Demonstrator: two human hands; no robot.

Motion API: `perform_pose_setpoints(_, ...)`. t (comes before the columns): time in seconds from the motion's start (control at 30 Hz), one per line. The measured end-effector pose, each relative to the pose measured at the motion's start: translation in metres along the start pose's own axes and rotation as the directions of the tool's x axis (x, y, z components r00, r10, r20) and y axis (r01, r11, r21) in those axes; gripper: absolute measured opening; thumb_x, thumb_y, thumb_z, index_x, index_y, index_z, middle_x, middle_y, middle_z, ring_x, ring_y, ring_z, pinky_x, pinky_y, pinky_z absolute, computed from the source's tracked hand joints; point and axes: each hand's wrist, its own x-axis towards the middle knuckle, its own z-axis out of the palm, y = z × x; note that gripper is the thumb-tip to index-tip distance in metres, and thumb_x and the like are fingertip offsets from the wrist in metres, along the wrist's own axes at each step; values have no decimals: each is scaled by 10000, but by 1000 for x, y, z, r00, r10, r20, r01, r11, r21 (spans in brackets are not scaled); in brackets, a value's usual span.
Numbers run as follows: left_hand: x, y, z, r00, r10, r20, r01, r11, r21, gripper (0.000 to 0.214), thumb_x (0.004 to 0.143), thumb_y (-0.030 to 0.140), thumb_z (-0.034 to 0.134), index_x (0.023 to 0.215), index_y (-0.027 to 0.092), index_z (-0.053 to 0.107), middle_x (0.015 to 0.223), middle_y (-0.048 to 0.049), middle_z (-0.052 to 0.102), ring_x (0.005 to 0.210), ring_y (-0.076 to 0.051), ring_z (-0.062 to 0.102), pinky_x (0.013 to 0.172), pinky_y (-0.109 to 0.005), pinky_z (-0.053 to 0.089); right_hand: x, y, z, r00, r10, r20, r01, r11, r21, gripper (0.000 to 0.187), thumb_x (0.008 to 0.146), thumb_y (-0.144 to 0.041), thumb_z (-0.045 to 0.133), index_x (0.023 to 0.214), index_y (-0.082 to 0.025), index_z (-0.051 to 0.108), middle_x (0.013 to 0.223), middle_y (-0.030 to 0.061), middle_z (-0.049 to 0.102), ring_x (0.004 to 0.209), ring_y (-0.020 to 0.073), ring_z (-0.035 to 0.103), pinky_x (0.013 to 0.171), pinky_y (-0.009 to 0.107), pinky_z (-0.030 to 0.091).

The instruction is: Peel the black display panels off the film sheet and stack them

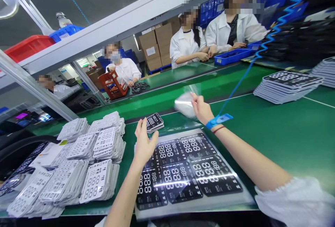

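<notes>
Clear plastic film point(184, 104), blurred, pinched in the right hand point(202, 108); left hand point(144, 146) with fingers point(138, 126) spread wide.

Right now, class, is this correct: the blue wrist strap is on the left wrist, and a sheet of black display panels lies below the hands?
No: the blue wrist strap is on the right wrist, not the left, as the head view shows. The sheet of black display panels lies below the left hand and the right hand, which grips clear plastic film.
</notes>
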Motion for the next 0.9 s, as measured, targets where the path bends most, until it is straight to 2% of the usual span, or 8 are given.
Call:
perform_pose_setpoints(0.13, -57, 0, -14, 960, 177, 217, -212, 966, 148, 591, 892, 336, 453, 1428, 236, 226, 1512, -126, 150, 1402, -272, 138, 1080, -503, 290, 18, 0, 11, 947, -85, 310, 133, 981, -138, 246, 856, -361, 452, 956, -146, 520, 986, 201, 643, 1018, 346, 602, 870, 504, 454)
perform_pose_setpoints(0.23, -87, -7, -24, 883, 282, 376, -387, 890, 241, 537, 904, 307, 448, 1409, 259, 270, 1494, -119, 223, 1379, -274, 224, 1039, -501, 373, 4, -16, 10, 902, -139, 409, 204, 972, -118, 437, 853, -429, 485, 1164, -122, 498, 1185, 200, 580, 1120, 329, 549, 932, 501, 423)
perform_pose_setpoints(0.3, -101, -12, -30, 788, 379, 486, -543, 800, 255, 518, 892, 278, 476, 1385, 241, 320, 1463, -120, 304, 1349, -269, 296, 1016, -476, 418, -21, -30, 3, 821, -211, 531, 289, 955, -68, 666, 813, -535, 538, 1331, -141, 397, 1354, 174, 459, 1240, 301, 452, 1001, 457, 388)
perform_pose_setpoints(0.4, -118, -13, -35, 618, 517, 593, -738, 640, 212, 476, 857, 244, 532, 1315, 174, 421, 1388, -135, 421, 1289, -276, 391, 985, -444, 459, -70, -48, -15, 582, -255, 772, 422, 906, -19, 1124, 612, -694, 662, 1449, -84, 227, 1457, 226, 271, 1345, 359, 255, 1058, 492, 316)
perform_pose_setpoints(0.47, -126, -11, -34, 549, 575, 606, -802, 565, 191, 412, 854, 241, 537, 1250, 144, 481, 1336, -136, 481, 1248, -276, 438, 964, -431, 476, -102, -55, -27, 523, -224, 822, 464, 884, -54, 1191, 574, -704, 682, 1451, -47, 216, 1462, 255, 220, 1355, 391, 179, 1071, 547, 259)
perform_pose_setpoints(0.63, -137, 4, -11, 429, 717, 549, -892, 431, 135, 293, 899, 223, 459, 1170, 155, 546, 1282, -84, 539, 1213, -216, 469, 943, -335, 470, -150, -60, -43, 616, -251, 746, 525, 838, -151, 730, 809, -535, 585, 1387, -131, 396, 1416, 180, 367, 1337, 308, 291, 1064, 518, 317)
perform_pose_setpoints(0.73, -137, 15, 13, 293, 819, 494, -953, 289, 86, 236, 894, 176, 464, 1092, 157, 591, 1233, -58, 571, 1158, -188, 504, 915, -289, 456, -165, -65, -45, 682, -308, 663, 558, 806, -199, 413, 907, -349, 499, 1273, -158, 527, 1313, 138, 515, 1254, 262, 445, 1022, 471, 401)
perform_pose_setpoints(0.9, -126, 23, 45, 116, 851, 512, -993, 104, 51, 242, 913, 151, 425, 1076, 140, 603, 1241, -56, 565, 1196, -185, 477, 952, -290, 421, -175, -77, -80, 865, -357, 352, 472, 817, -331, 275, 949, -228, 364, 1002, -201, 633, 962, 77, 699, 861, 200, 672, 754, 315, 540)
